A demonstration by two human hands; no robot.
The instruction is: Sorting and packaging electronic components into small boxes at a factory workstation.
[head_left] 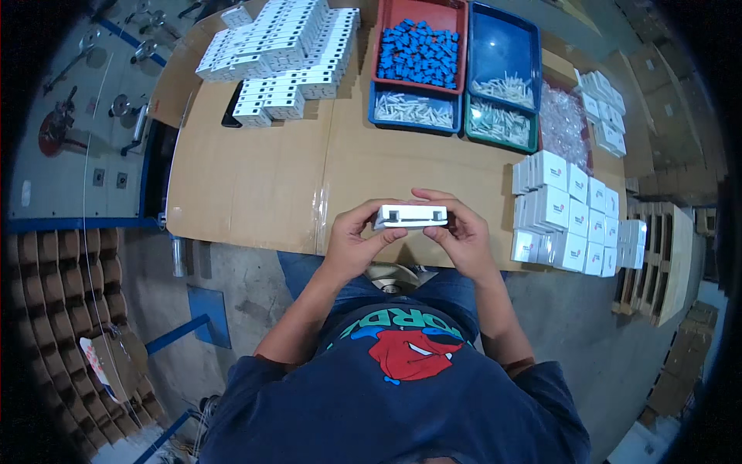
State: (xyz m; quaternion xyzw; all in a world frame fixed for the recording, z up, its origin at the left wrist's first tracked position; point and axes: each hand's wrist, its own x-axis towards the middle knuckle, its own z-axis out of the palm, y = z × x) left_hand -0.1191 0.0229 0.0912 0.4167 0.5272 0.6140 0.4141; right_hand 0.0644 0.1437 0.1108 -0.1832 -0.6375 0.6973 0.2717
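Note:
Both hands hold a white rectangular plastic housing [412, 212] just above the near edge of the cardboard-covered table. My left hand [357, 241] grips its left end, with the thumb below and the fingers behind. My right hand [468, 238] closes on the right end in the same way. The side facing up shows a dark opening near each end and a thin dark line between them. The finger parts behind the housing are hidden. Stacked white housings [278, 46] with dark openings stand at the far left of the table.
Blue parts fill a red tray [462, 46]. Small white pieces lie in a blue tray [371, 108], a larger blue tray [502, 9] and a green tray [495, 142]. Clear plastic bags [564, 120] and stacked white boxes [576, 209] are at the right. A dark flat object [231, 108] touches the left stack.

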